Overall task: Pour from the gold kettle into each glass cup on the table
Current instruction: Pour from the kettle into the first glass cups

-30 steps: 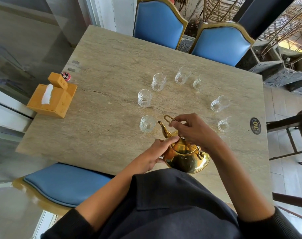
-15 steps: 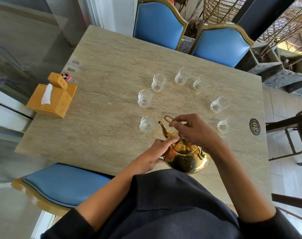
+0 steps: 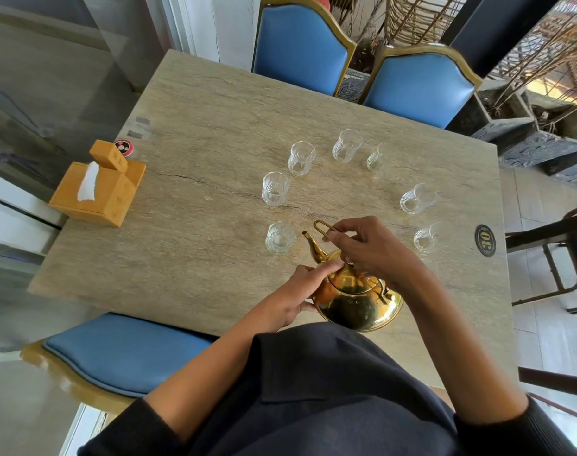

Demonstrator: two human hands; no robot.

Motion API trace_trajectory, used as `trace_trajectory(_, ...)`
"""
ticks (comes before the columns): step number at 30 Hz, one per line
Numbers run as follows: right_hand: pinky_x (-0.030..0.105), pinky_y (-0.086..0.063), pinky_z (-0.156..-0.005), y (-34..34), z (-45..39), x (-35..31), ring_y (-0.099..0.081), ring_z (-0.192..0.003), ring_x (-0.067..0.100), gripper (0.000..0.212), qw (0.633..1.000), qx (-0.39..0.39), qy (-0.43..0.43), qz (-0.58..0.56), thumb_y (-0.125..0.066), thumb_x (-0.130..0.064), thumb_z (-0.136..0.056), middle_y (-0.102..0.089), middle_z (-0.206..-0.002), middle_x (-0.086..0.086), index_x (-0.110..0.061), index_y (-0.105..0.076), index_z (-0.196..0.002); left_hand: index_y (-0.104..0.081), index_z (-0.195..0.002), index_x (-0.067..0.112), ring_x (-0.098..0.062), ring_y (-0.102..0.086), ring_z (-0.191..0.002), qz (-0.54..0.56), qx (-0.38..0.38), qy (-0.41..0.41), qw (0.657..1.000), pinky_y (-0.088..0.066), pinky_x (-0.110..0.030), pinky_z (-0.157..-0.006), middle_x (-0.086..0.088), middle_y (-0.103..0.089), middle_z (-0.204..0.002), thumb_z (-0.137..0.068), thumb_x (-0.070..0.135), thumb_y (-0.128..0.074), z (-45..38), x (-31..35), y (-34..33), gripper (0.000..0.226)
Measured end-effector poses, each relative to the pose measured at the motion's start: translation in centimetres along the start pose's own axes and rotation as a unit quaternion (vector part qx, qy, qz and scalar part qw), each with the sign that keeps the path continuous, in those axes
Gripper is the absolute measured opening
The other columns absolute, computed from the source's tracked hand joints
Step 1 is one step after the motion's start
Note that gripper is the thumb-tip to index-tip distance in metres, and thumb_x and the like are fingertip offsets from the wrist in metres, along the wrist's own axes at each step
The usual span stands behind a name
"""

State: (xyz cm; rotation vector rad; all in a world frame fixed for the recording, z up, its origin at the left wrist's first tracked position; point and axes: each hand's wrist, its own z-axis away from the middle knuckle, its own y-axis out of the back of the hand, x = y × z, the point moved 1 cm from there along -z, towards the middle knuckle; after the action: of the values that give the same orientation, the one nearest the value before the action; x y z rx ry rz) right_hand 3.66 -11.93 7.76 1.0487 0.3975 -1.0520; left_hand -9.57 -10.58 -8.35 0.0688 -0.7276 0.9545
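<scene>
The gold kettle [image 3: 356, 297] sat on the bench [image 3: 198, 258] close to its near edge, right in front of me, its spout [image 3: 313, 246] aimed away toward the nearest glass cup [image 3: 279, 237]. My right hand [image 3: 371, 250] pinched the kettle's thin wire handle [image 3: 325, 229], the grip curled round it above the lid, with the handle's loop sticking out past my fingertips. My left hand [image 3: 297, 296] steadied the kettle from the side, forefinger laid straight across the lid's edge and the other fingers curled against the body; that grip held nothing tight that I could see, more a pressing touch. Six more glass cups stood in an arc beyond the kettle: one [image 3: 275, 189] just behind the nearest, then [image 3: 301, 158], [image 3: 346, 149], [image 3: 377, 159], [image 3: 417, 199] and [image 3: 428, 237] round to my right. All of them looked clear and dry, though I could not tell for certain. A tan tissue box [image 3: 98, 189] stood at the bench's left edge, and a round number plate [image 3: 485, 240] lay at its right.
</scene>
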Motion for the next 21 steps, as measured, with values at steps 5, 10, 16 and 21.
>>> trace_trajectory(5, 0.018, -0.034, -0.04, 0.1, 0.2, -0.1, -0.041, -0.038, 0.005, 0.028, 1.0, 0.006, 0.007, 0.004, -0.056, -0.03, -0.104, -0.054, -0.053, -0.005, -0.008, -0.072, -0.11, -0.056, -0.145, 0.012, -0.027, -0.073, -0.122, -0.001, -0.001, -0.001, 1.0, -0.06, -0.054, -0.108, -0.01, -0.077, -0.128, -0.049, 0.091, -0.086, 0.3, 0.1, -0.1, 0.128)
trace_trajectory(10, 0.015, -0.034, -0.039, 0.1, 0.2, -0.2, -0.042, -0.035, 0.002, 0.028, 1.0, 0.007, 0.007, 0.014, -0.055, -0.029, -0.104, -0.056, -0.057, -0.002, -0.008, -0.072, -0.11, -0.059, -0.143, 0.011, -0.026, -0.073, -0.121, -0.002, -0.004, -0.006, 1.0, -0.06, -0.053, -0.108, -0.01, -0.079, -0.125, -0.057, 0.084, -0.08, 0.6, 0.3, -0.2, 0.114)
trace_trajectory(16, 0.017, -0.035, -0.04, 0.1, 0.2, -0.3, -0.043, -0.037, 0.003, 0.029, 1.0, 0.005, 0.008, 0.012, -0.055, -0.03, -0.104, -0.055, -0.054, -0.005, -0.008, -0.072, -0.111, -0.051, -0.147, 0.01, -0.025, -0.071, -0.123, 0.003, 0.0, -0.006, 1.0, -0.06, -0.052, -0.107, -0.01, -0.075, -0.13, -0.054, 0.084, -0.081, 1.0, 0.7, -0.2, 0.123)
trace_trajectory(21, 0.016, -0.035, -0.041, 0.1, 0.1, -0.4, -0.044, -0.038, 0.003, 0.029, 1.0, 0.004, 0.01, 0.016, -0.055, -0.03, -0.104, -0.055, -0.054, -0.008, -0.008, -0.072, -0.112, -0.055, -0.146, 0.011, -0.025, -0.072, -0.123, 0.001, 0.002, -0.007, 1.0, -0.059, -0.053, -0.108, -0.01, -0.077, -0.129, -0.054, 0.087, -0.081, 1.1, 0.8, -0.1, 0.122)
